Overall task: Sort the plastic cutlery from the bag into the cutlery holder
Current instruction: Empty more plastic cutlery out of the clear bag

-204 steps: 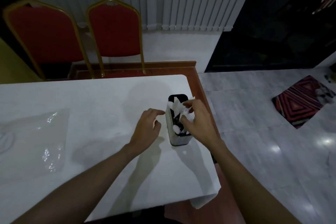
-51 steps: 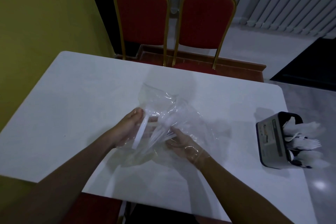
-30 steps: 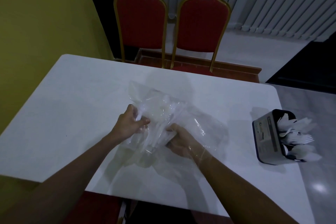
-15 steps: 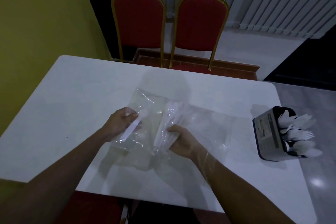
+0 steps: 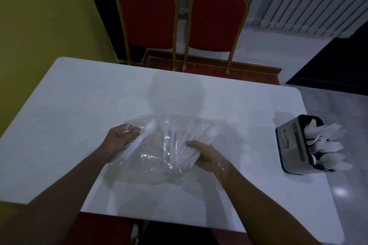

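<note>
Inside bag (image 5: 159, 157), right hand (image 5: 207, 155) veiled, cutlery (image 5: 187, 152) blurred

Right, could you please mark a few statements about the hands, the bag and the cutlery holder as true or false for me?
1. The cutlery holder already contains white cutlery. True.
2. The cutlery holder stands on the person's left. False: it stands near the right edge of the table.
3. The right hand grips a bundle of cutlery inside the clear bag. True.
4. The left hand lies flat and empty. False: the left hand holds a single white spoon.
5. Three red chairs stand behind the table. False: only two red chairs stand there.
</note>
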Action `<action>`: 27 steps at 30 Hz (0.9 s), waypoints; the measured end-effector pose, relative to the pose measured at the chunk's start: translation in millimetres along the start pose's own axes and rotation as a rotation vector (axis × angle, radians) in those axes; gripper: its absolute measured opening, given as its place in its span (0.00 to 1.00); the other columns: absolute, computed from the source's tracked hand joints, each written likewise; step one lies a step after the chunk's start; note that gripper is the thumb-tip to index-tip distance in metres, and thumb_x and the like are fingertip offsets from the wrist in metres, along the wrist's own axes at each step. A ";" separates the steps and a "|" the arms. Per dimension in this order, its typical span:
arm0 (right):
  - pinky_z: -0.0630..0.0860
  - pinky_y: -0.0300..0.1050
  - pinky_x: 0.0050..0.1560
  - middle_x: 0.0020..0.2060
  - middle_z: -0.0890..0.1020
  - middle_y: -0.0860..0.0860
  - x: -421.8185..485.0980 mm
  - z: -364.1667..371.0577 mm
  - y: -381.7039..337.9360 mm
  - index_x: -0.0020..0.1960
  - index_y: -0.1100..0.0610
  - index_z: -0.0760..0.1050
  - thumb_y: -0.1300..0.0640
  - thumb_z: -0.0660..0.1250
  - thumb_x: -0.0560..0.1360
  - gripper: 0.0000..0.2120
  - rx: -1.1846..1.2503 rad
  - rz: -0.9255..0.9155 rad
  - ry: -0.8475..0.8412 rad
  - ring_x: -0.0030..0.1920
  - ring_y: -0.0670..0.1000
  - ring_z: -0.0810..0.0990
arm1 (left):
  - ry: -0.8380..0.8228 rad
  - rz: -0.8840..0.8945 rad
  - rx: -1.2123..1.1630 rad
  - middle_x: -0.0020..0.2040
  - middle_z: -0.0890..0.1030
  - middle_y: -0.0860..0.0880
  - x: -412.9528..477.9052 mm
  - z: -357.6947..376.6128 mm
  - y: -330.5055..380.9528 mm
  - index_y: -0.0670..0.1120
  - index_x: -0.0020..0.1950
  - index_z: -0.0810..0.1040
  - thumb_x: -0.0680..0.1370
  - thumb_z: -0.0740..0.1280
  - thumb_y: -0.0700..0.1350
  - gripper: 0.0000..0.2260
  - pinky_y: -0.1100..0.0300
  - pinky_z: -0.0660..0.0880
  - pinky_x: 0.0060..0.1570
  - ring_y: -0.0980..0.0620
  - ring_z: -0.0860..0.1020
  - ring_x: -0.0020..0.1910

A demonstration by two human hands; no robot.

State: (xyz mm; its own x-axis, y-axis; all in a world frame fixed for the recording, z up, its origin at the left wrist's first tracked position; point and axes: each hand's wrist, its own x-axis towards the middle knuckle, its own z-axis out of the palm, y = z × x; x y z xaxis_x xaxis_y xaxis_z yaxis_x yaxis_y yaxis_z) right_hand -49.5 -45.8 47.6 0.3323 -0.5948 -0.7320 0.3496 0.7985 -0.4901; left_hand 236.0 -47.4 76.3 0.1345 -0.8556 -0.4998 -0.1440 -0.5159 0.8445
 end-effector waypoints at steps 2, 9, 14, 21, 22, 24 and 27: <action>0.82 0.49 0.41 0.46 0.82 0.63 -1.1 -10.1 -0.2 0.55 0.67 0.77 0.65 0.68 0.74 0.11 0.022 0.003 0.052 0.43 0.58 0.83 | 0.034 -0.034 0.010 0.38 0.81 0.36 2.2 -11.6 -4.4 0.44 0.47 0.83 0.75 0.71 0.47 0.06 0.64 0.65 0.30 0.52 0.68 0.29; 0.81 0.44 0.34 0.33 0.81 0.59 -10.6 -39.4 -11.1 0.43 0.67 0.77 0.69 0.66 0.74 0.02 -0.203 0.090 0.113 0.32 0.54 0.82 | 0.115 -0.129 -0.054 0.34 0.83 0.50 8.2 -27.0 -16.5 0.40 0.51 0.81 0.75 0.70 0.40 0.06 0.73 0.70 0.25 0.61 0.73 0.23; 0.79 0.42 0.31 0.28 0.81 0.57 -18.1 -64.2 -28.0 0.41 0.67 0.78 0.74 0.67 0.71 0.04 -0.423 0.045 0.207 0.28 0.53 0.82 | 0.119 -0.199 -0.053 0.38 0.86 0.49 11.2 -22.4 -22.5 0.41 0.51 0.81 0.74 0.71 0.40 0.07 0.70 0.75 0.30 0.58 0.80 0.29; 0.79 0.47 0.34 0.38 0.80 0.62 -22.2 -86.5 -28.9 0.49 0.67 0.76 0.72 0.69 0.69 0.10 -0.556 -0.040 0.425 0.34 0.58 0.80 | 0.396 -0.176 0.026 0.23 0.80 0.56 17.5 -18.7 -20.9 0.41 0.44 0.83 0.70 0.74 0.39 0.05 0.66 0.77 0.33 0.58 0.78 0.23; 0.80 0.49 0.34 0.38 0.80 0.63 -22.2 -89.6 -29.4 0.51 0.69 0.76 0.72 0.70 0.67 0.13 -0.552 -0.045 0.467 0.34 0.59 0.80 | 0.420 -0.185 0.031 0.23 0.80 0.56 16.5 -20.7 -20.2 0.41 0.44 0.83 0.69 0.75 0.40 0.05 0.64 0.78 0.36 0.59 0.78 0.22; 0.83 0.55 0.39 0.39 0.81 0.64 -21.3 -96.0 -29.3 0.49 0.69 0.76 0.68 0.74 0.60 0.19 -0.546 -0.059 0.569 0.36 0.62 0.82 | 0.451 -0.186 0.033 0.21 0.79 0.57 11.5 -22.8 -18.2 0.40 0.44 0.83 0.69 0.75 0.39 0.06 0.66 0.79 0.37 0.62 0.76 0.20; 0.82 0.57 0.46 0.45 0.83 0.61 -12.1 -106.8 -27.2 0.52 0.65 0.76 0.57 0.78 0.49 0.33 -0.577 -0.098 0.697 0.46 0.63 0.83 | 0.485 -0.149 0.066 0.20 0.77 0.60 5.9 -21.7 -15.2 0.42 0.44 0.82 0.70 0.73 0.37 0.04 0.76 0.74 0.28 0.65 0.75 0.19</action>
State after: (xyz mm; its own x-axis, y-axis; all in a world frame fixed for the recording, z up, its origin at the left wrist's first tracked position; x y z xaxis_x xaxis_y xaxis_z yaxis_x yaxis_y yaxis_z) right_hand -156.7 -50.4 19.2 -0.3462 -0.6211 -0.7031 -0.2066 0.7816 -0.5886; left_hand 260.3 -43.7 64.7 0.5954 -0.6631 -0.4536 -0.1485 -0.6457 0.7490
